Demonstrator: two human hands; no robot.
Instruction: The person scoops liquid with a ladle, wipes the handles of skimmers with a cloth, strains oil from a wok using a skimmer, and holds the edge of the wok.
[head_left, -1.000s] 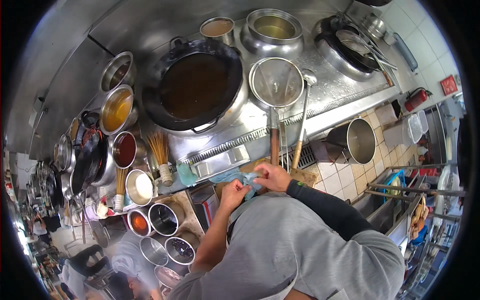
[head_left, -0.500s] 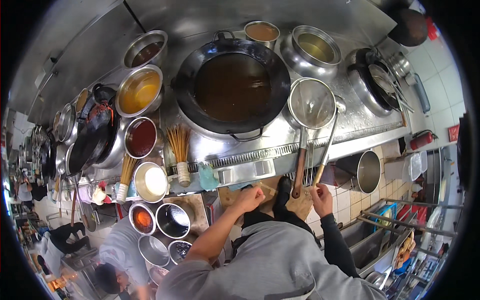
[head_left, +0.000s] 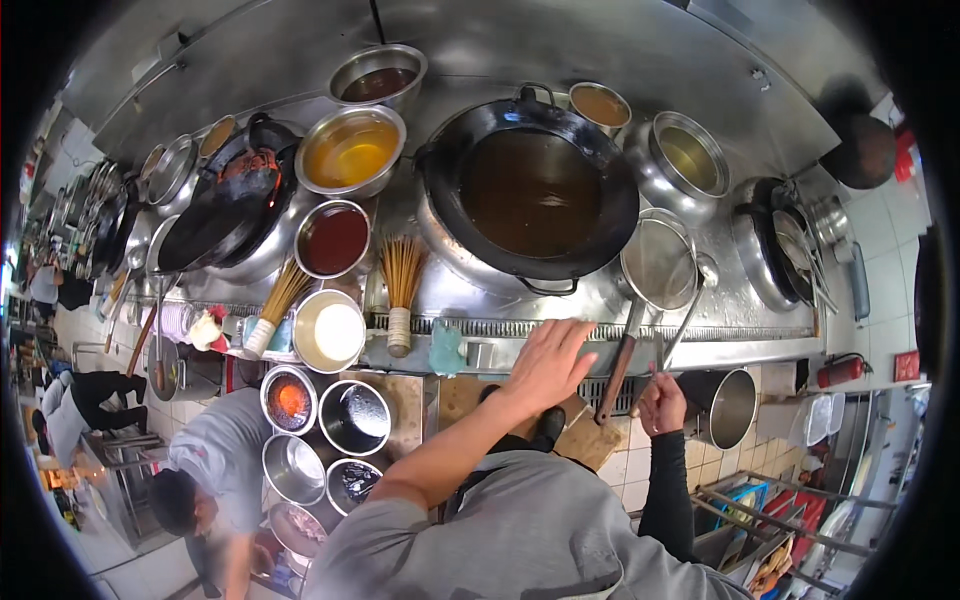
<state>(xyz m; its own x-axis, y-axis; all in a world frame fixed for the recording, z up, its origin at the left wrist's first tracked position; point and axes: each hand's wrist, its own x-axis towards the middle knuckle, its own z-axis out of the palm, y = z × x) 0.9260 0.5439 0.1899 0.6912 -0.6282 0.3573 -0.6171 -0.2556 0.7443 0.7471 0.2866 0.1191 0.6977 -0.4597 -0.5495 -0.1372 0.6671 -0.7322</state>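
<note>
Left hand [head_left: 545, 368] is spread; right hand [head_left: 662, 404] curls by long steel ladle [head_left: 692, 312], pinch unclear; careless pull could knock round mesh strainer [head_left: 657, 262].

"What rises behind the worktop [head_left: 740, 348]?"
"A steel wall [head_left: 480, 45], along its whole back edge, with blurry reflections in it."
"And past the right end?"
"White wall tiles [head_left: 890, 230], with a red fire extinguisher [head_left: 843, 371] near the front right corner."
"Underfoot?"
"Pale square floor tiles [head_left: 615, 472] below the front edge. Farther out from that edge, on the right, stands a metal frame [head_left: 825, 535]."
</note>
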